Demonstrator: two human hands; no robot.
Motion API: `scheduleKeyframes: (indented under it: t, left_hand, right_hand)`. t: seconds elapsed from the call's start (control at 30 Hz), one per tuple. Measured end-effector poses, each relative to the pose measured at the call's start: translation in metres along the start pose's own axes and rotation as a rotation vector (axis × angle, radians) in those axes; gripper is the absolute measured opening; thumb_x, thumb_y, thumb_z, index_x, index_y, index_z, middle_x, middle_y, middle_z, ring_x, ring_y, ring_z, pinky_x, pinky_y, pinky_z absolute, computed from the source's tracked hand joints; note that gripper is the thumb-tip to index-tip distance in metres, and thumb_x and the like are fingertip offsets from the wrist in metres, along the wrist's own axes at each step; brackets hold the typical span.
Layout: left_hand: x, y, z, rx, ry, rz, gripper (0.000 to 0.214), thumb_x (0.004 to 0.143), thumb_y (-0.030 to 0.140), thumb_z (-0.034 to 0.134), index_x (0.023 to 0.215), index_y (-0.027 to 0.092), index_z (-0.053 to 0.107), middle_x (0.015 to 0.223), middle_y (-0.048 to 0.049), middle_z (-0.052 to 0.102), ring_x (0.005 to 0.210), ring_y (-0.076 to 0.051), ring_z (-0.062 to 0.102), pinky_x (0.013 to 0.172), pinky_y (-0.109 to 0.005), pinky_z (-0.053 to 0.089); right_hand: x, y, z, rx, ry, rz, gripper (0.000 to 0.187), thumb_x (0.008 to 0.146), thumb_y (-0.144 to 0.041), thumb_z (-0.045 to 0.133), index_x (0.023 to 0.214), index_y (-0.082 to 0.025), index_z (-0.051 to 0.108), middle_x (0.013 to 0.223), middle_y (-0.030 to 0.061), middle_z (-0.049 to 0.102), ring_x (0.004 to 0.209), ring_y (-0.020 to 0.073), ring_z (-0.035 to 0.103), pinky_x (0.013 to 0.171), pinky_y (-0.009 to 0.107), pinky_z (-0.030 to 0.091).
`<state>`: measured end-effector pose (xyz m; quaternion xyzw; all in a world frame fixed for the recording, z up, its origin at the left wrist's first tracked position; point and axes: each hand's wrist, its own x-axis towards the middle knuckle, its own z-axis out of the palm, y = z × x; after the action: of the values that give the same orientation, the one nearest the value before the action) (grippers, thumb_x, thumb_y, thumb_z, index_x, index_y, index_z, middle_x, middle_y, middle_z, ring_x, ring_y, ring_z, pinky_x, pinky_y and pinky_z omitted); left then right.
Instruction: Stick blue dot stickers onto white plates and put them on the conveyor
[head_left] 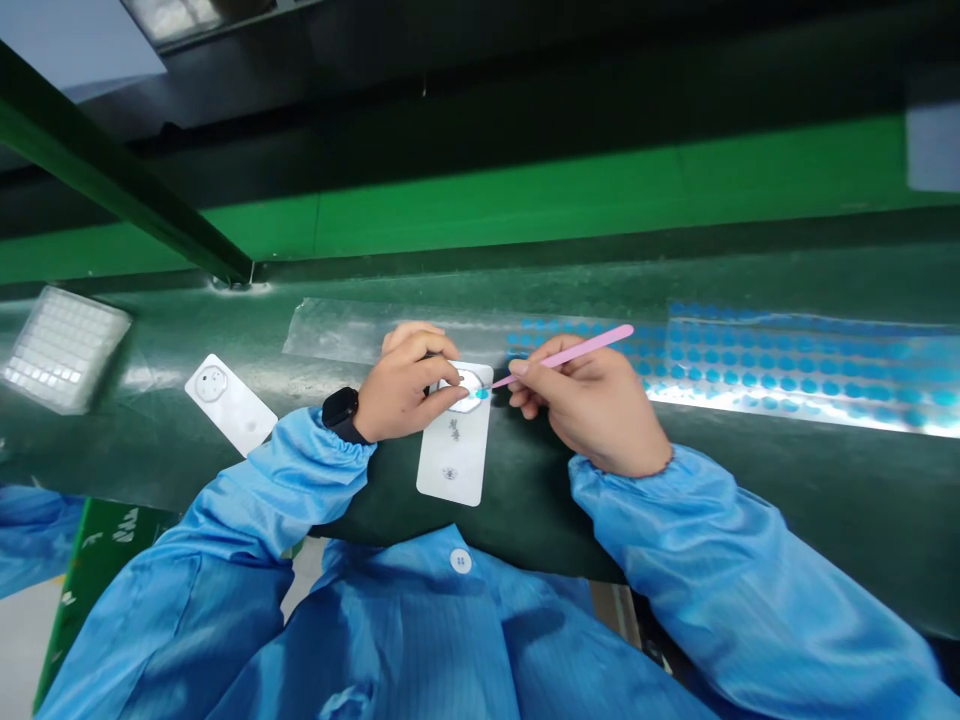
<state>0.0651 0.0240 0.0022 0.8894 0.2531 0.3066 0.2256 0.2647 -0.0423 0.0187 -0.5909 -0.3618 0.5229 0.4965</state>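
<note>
A white phone back cover [452, 468] lies on the green bench in front of me, with a rounded camera area at its far end. My left hand [411, 385] is on that end, fingers curled and the thumb and fingertips at the camera area, holding the cover. In my right hand [592, 400] are slim pink tweezers [592, 343], pinched between thumb and fingers and tilted down to the left. Their tip meets a small blue round sticker [482, 394] at the right edge of the camera area. My left fingers partly hide the camera area.
A second white cover [231, 402] lies left of my forearm. Further left sits a clear-wrapped stack of small white squares [66, 348]. A clear strip with rows of blue dots [780, 365] stretches along the right. A green post [150, 190] rises at the back left.
</note>
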Motion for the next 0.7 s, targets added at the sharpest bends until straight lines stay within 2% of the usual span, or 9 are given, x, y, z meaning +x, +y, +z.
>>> scheduleKeyframes:
  t: [0.13, 0.23, 0.7]
  left_hand:
    - [-0.003, -0.002, 0.003, 0.085, -0.150, -0.050, 0.016, 0.077, 0.034, 0.073, 0.082, 0.021, 0.065, 0.104, -0.0055, 0.065, 0.121, -0.029, 0.047, 0.099, -0.047, 0.038]
    - [-0.004, -0.003, 0.006, 0.122, -0.212, -0.056, 0.019, 0.074, 0.033, 0.076, 0.087, 0.022, 0.067, 0.108, -0.0053, 0.065, 0.125, -0.032, 0.044, 0.101, -0.050, 0.035]
    - [-0.006, -0.004, 0.011, 0.159, -0.228, -0.034, 0.020, 0.077, 0.036, 0.073, 0.090, 0.022, 0.067, 0.109, -0.0053, 0.065, 0.125, -0.033, 0.043, 0.098, -0.050, 0.032]
  right_hand:
    - [0.006, 0.005, 0.002, -0.100, 0.004, 0.019, 0.031, 0.068, -0.039, 0.081, 0.065, -0.017, 0.059, 0.051, 0.0010, 0.062, 0.041, 0.0125, 0.056, 0.036, 0.022, 0.044]
    - [0.007, 0.005, 0.002, -0.159, -0.011, 0.029, 0.029, 0.069, -0.037, 0.081, 0.065, -0.016, 0.061, 0.053, 0.0018, 0.063, 0.042, 0.0129, 0.057, 0.036, 0.022, 0.044]
    - [0.005, 0.001, 0.003, -0.307, -0.019, 0.019, 0.026, 0.077, -0.037, 0.074, 0.064, -0.019, 0.061, 0.055, 0.0019, 0.062, 0.041, 0.0117, 0.054, 0.039, 0.025, 0.043]
